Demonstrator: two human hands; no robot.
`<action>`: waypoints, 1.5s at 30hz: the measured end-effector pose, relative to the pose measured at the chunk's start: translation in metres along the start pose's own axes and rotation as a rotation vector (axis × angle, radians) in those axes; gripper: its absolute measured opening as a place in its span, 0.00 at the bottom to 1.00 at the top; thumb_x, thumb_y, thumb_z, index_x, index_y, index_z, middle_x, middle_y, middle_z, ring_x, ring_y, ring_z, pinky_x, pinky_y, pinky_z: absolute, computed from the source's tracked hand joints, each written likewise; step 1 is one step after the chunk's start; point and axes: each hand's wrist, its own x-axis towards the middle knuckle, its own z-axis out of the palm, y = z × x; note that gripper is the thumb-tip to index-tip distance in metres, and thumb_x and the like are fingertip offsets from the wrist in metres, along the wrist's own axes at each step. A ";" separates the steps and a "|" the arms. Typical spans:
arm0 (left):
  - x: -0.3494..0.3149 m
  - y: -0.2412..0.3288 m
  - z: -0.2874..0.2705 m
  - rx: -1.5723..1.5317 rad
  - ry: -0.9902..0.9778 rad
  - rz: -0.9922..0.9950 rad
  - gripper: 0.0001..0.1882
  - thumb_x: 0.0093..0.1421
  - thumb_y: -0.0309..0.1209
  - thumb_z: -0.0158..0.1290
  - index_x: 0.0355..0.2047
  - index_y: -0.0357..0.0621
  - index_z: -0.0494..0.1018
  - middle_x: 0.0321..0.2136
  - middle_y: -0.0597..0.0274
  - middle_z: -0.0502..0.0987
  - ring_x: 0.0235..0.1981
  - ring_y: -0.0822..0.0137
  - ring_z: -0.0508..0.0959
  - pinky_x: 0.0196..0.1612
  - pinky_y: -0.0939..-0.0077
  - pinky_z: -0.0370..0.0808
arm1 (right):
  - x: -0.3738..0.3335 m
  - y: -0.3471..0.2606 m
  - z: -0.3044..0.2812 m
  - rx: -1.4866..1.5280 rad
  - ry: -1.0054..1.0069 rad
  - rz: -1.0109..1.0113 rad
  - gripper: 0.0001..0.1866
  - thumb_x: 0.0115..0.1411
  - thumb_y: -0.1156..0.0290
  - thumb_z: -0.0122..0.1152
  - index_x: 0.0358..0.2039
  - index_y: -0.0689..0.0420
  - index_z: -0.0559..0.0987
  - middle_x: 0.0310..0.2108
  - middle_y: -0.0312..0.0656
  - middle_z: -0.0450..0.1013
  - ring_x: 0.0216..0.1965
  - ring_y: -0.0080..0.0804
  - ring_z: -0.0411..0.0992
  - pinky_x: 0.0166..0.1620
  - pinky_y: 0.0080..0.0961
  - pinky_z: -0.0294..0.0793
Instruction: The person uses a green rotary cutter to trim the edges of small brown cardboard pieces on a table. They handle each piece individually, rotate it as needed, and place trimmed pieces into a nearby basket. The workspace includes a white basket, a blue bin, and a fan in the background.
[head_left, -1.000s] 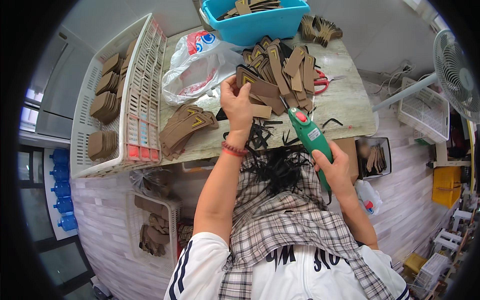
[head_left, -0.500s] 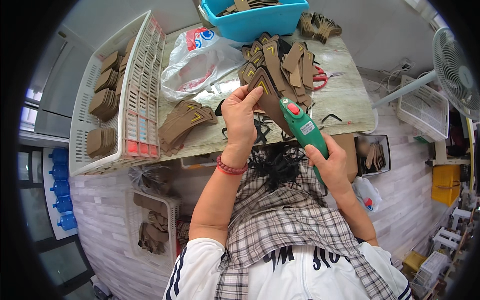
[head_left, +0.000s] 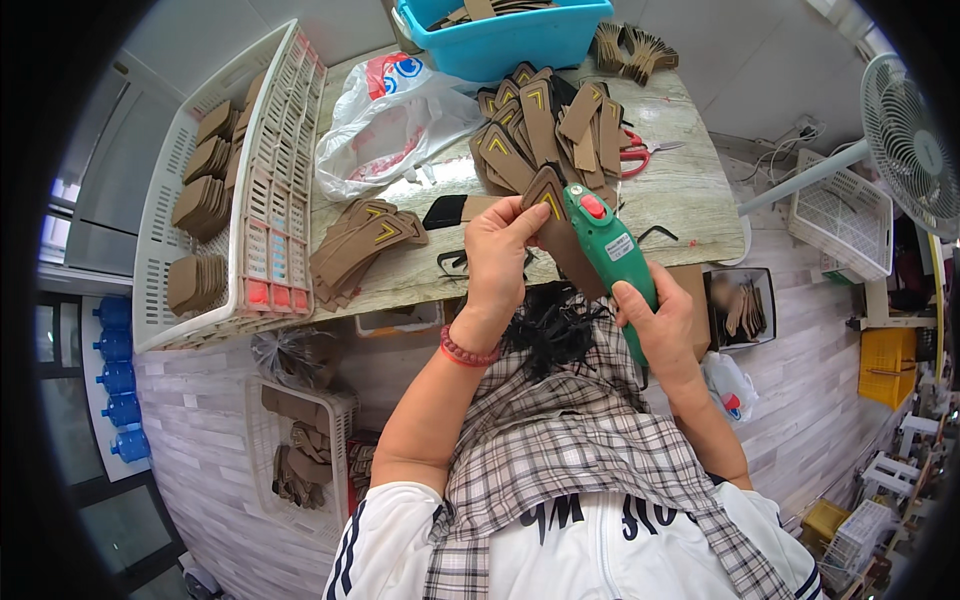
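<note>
Between the thumb and fingers of my left hand [head_left: 503, 250] is the top end of a brown chevron piece [head_left: 568, 255], a long flat piece with a yellow V mark. My right hand [head_left: 660, 325] is wrapped round a green handheld electric cutter [head_left: 618, 255] with a red switch. The cutter's head lies against the right edge of the piece, and its blade is hidden. Black trimmings [head_left: 552, 330] are heaped on my checked apron [head_left: 560, 420] below. Beyond my hands, a pile of similar brown pieces [head_left: 540, 120] lies on the table [head_left: 690, 140].
Left of my arm stand more brown pieces [head_left: 362, 245] and a white crate [head_left: 262, 200] with stacked pieces. A plastic bag [head_left: 395, 125], blue tub [head_left: 510, 45] and red-handled scissors [head_left: 636, 160] are farther back. A fan [head_left: 908, 140] stands at right.
Both hands, with the chevron piece and cutter, have shifted slightly toward me and right. The piece has moved away from the pile, and a black-and-brown piece now shows beside my left hand.
</note>
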 end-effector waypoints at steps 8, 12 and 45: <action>-0.007 0.006 -0.004 0.085 -0.045 0.056 0.05 0.60 0.24 0.53 0.36 0.37 0.75 0.30 0.67 0.78 0.28 0.79 0.75 0.36 0.83 0.71 | -0.002 -0.004 -0.004 0.028 0.007 0.029 0.19 0.59 0.64 0.63 0.45 0.65 0.75 0.25 0.32 0.71 0.23 0.14 0.66 0.26 0.15 0.67; -0.005 0.007 -0.009 0.032 -0.035 0.022 0.05 0.62 0.26 0.53 0.37 0.38 0.74 0.30 0.66 0.78 0.28 0.79 0.75 0.33 0.84 0.73 | -0.002 -0.004 -0.010 0.022 -0.045 0.041 0.18 0.59 0.65 0.63 0.44 0.64 0.75 0.25 0.32 0.71 0.22 0.14 0.66 0.26 0.14 0.67; 0.003 0.071 -0.035 0.590 -0.302 0.021 0.06 0.56 0.24 0.58 0.32 0.33 0.77 0.27 0.70 0.78 0.27 0.83 0.72 0.31 0.88 0.69 | -0.002 -0.026 -0.040 -0.083 -0.272 0.137 0.18 0.57 0.68 0.63 0.45 0.64 0.75 0.25 0.33 0.71 0.22 0.15 0.67 0.27 0.15 0.68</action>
